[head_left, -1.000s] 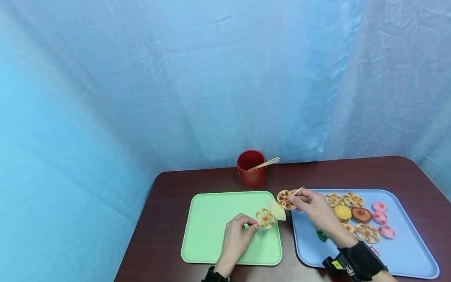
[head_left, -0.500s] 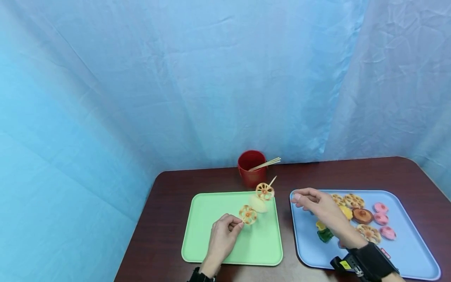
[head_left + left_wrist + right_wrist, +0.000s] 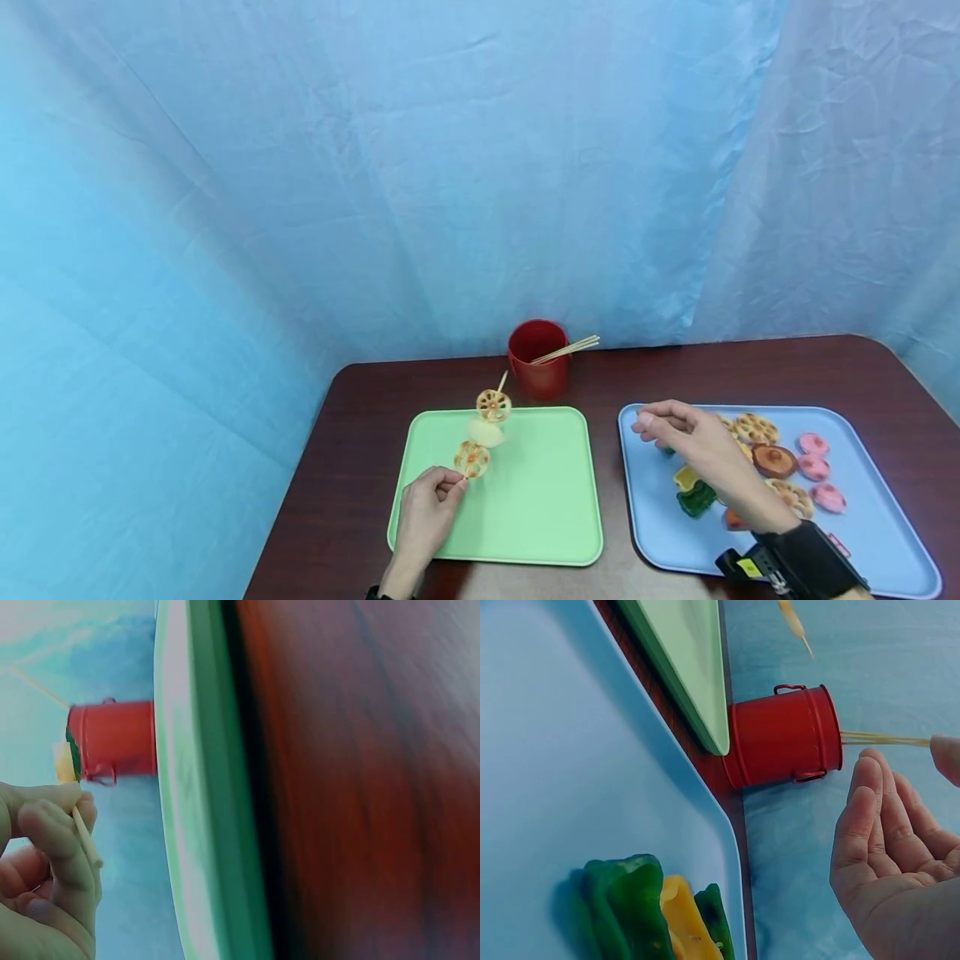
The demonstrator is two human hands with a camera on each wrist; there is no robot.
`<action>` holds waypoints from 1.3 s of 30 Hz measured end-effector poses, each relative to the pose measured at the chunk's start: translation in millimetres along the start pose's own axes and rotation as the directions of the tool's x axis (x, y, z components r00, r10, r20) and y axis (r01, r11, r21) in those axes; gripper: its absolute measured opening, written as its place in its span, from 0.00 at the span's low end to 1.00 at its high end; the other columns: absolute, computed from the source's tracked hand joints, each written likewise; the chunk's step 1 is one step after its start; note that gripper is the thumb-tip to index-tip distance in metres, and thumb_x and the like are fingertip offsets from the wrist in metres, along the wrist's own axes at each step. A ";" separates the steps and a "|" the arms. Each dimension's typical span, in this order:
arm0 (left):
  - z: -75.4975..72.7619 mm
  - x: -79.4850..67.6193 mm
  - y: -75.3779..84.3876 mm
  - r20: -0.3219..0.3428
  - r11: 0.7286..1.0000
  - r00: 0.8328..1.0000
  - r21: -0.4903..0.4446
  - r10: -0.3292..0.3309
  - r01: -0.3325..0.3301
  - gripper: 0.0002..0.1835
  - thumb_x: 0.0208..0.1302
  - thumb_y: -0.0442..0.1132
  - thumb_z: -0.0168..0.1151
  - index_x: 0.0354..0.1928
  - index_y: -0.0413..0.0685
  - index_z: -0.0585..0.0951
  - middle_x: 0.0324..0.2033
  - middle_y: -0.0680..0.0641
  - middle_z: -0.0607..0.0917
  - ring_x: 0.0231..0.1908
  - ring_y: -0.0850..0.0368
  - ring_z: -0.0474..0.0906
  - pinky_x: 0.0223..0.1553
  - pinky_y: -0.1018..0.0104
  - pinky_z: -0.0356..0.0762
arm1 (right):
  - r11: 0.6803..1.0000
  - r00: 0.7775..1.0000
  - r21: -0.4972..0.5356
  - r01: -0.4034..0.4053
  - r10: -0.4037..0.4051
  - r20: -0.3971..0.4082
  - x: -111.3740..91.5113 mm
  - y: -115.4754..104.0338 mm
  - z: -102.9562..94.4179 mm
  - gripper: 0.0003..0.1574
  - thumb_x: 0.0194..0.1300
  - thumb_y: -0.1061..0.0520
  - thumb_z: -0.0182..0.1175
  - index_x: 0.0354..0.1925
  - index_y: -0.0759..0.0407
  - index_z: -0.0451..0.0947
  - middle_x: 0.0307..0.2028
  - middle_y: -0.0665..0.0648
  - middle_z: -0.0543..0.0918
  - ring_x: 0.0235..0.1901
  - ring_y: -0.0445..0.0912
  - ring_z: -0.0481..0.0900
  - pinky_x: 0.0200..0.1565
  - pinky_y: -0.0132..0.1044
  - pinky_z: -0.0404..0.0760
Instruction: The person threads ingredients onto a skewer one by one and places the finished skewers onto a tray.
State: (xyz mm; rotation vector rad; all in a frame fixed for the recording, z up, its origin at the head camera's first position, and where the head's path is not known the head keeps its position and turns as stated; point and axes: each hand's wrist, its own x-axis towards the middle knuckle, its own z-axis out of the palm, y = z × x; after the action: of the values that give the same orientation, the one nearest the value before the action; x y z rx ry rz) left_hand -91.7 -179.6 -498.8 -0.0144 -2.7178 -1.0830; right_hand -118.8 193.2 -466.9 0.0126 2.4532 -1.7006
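Observation:
My left hand [image 3: 431, 510] pinches the lower end of a wooden skewer [image 3: 88, 840] over the left side of the green tray [image 3: 540, 517]. Threaded on it are a lotus root slice [image 3: 471, 459] near my fingers, a pale whitish slice [image 3: 486, 432], and another lotus root slice [image 3: 493, 406] further up. The bare tip sticks out beyond, tilted away from me. My right hand [image 3: 693, 437] hovers over the blue tray's left part, its fingers loosely bent and holding nothing. In the right wrist view that hand [image 3: 892, 847] has its thumb apart from its fingers.
On the blue tray [image 3: 877, 533] lie green pepper [image 3: 697, 498], yellow pepper [image 3: 686, 477], a brown mushroom-like piece [image 3: 774, 461], more lotus slices [image 3: 756, 428] and pink pieces [image 3: 813, 467]. Behind the trays a red bucket [image 3: 537, 375] holds several skewers [image 3: 566, 350].
My right hand has let go of the skewer's tip and drawn slightly right. My left hand has carried the loaded skewer leftward over the green tray, turning its tip more upright.

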 end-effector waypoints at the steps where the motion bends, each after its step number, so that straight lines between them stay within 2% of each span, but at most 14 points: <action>1: -1.8 -0.6 -3.0 -0.005 1.000 1.000 0.003 -0.011 0.011 0.04 0.53 0.37 0.70 0.25 0.53 0.84 0.21 0.61 0.79 0.20 0.69 0.72 0.24 0.72 0.73 | 1.000 1.000 -0.001 0.002 -0.002 0.000 -0.3 0.0 -0.1 0.39 0.67 0.33 0.51 0.61 0.62 0.72 0.47 0.62 0.82 0.47 0.56 0.79 0.47 0.49 0.78; 9: -14.3 -4.8 -26.0 0.003 0.987 0.989 0.049 -0.150 0.150 0.03 0.54 0.39 0.69 0.25 0.53 0.84 0.17 0.60 0.79 0.14 0.67 0.72 0.19 0.70 0.72 | 1.000 1.000 -0.005 0.023 -0.023 -0.006 -1.3 -0.1 -0.6 0.37 0.67 0.34 0.51 0.58 0.60 0.74 0.46 0.60 0.83 0.46 0.53 0.81 0.46 0.47 0.79; 14: -20.1 -6.6 -37.1 -0.024 0.976 0.982 0.107 -0.187 0.189 0.03 0.54 0.39 0.68 0.24 0.53 0.85 0.17 0.61 0.79 0.14 0.67 0.72 0.22 0.67 0.73 | 1.000 1.000 -0.007 0.020 -0.020 0.003 -1.3 -0.7 0.2 0.37 0.67 0.34 0.51 0.58 0.60 0.74 0.47 0.62 0.83 0.46 0.53 0.81 0.46 0.48 0.79; 18: -22.5 -6.9 -42.2 -0.015 0.969 0.974 0.104 -0.224 0.225 0.03 0.55 0.39 0.68 0.26 0.51 0.85 0.17 0.59 0.80 0.11 0.67 0.72 0.22 0.66 0.74 | 1.000 1.000 -0.016 0.015 -0.015 0.004 -1.1 -0.9 0.8 0.38 0.67 0.33 0.51 0.58 0.62 0.73 0.47 0.62 0.83 0.46 0.53 0.80 0.46 0.47 0.79; 22: -24.1 -6.0 -44.3 -0.001 0.967 0.971 0.087 -0.240 0.239 0.03 0.56 0.39 0.66 0.27 0.49 0.85 0.17 0.57 0.81 0.07 0.66 0.72 0.21 0.67 0.75 | 1.000 1.000 -0.023 0.012 -0.011 0.009 -1.0 -0.7 1.0 0.39 0.67 0.33 0.51 0.58 0.63 0.74 0.46 0.61 0.83 0.46 0.53 0.80 0.46 0.48 0.79; 32: -30.4 -4.9 -45.7 0.074 0.956 0.955 0.081 -0.288 0.282 0.05 0.57 0.39 0.64 0.31 0.46 0.85 0.17 0.56 0.82 0.10 0.65 0.74 0.19 0.67 0.74 | 0.999 1.000 -0.028 0.017 -0.017 -0.001 -0.9 0.6 1.4 0.37 0.67 0.33 0.51 0.56 0.61 0.75 0.45 0.60 0.83 0.45 0.54 0.80 0.45 0.48 0.79; 35: -34.6 -6.2 -44.1 0.097 0.951 0.950 0.113 -0.298 0.287 0.07 0.58 0.41 0.64 0.33 0.46 0.86 0.18 0.56 0.82 0.11 0.63 0.75 0.21 0.65 0.75 | 0.999 1.000 -0.032 0.018 -0.018 -0.005 -1.2 1.0 1.5 0.37 0.67 0.33 0.51 0.56 0.62 0.75 0.45 0.59 0.84 0.45 0.54 0.80 0.44 0.48 0.79; 39: -41.4 -5.2 -38.0 0.066 0.942 0.957 0.209 -0.281 0.262 0.09 0.59 0.46 0.63 0.35 0.50 0.86 0.23 0.57 0.83 0.18 0.63 0.77 0.27 0.59 0.76 | 0.999 1.000 -0.033 0.014 -0.015 -0.001 -1.6 1.4 1.1 0.38 0.67 0.33 0.51 0.56 0.62 0.75 0.45 0.59 0.84 0.45 0.54 0.80 0.44 0.48 0.79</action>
State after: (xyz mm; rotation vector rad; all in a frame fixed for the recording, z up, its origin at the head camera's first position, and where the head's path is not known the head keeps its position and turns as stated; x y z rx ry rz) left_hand -81.8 -235.1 -496.4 0.3618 -2.9663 -0.8884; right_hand -116.9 192.7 -468.4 -0.0078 2.4880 -1.6662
